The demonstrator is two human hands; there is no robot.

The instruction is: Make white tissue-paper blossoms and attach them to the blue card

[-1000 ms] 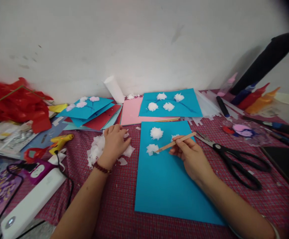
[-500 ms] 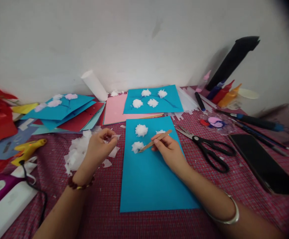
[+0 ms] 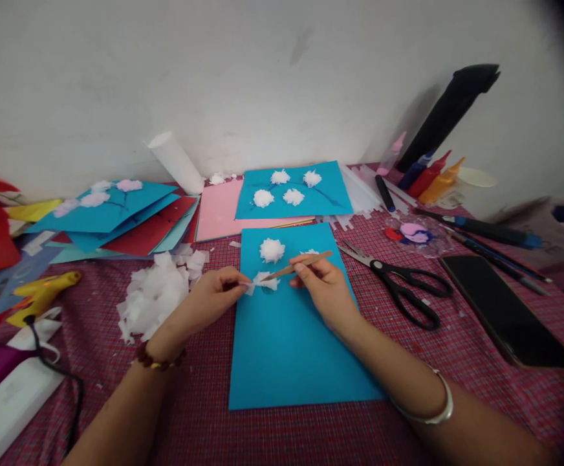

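Observation:
A blue sheet (image 3: 292, 349) lies in front of me with white paper puffs on its upper part. My left hand (image 3: 224, 291) pinches a small white paper piece (image 3: 249, 287) at the sheet's left edge. Between the fingers of my right hand (image 3: 318, 281) is a flat wooden stick (image 3: 294, 266); its tip touches the lower left puff (image 3: 265, 281). Above that sits a round white puff (image 3: 272, 250). Another puff is partly hidden behind the stick and my right hand. Left of my left hand lies a heap of white paper pieces (image 3: 153, 298).
Behind is a second blue sheet (image 3: 294, 210) with white puffs. Black-handled scissors (image 3: 398, 278) and a phone (image 3: 509, 310) lie right; a palette (image 3: 415, 234) and paint bottles (image 3: 430, 178) stand beyond. At left are a yellow glue gun (image 3: 42, 294) and a power strip (image 3: 15, 414).
My left hand has moved right from beside the paper heap to the sheet's left edge, carrying the paper piece. The stick tip is slightly higher, and the lower left puff looks flatter.

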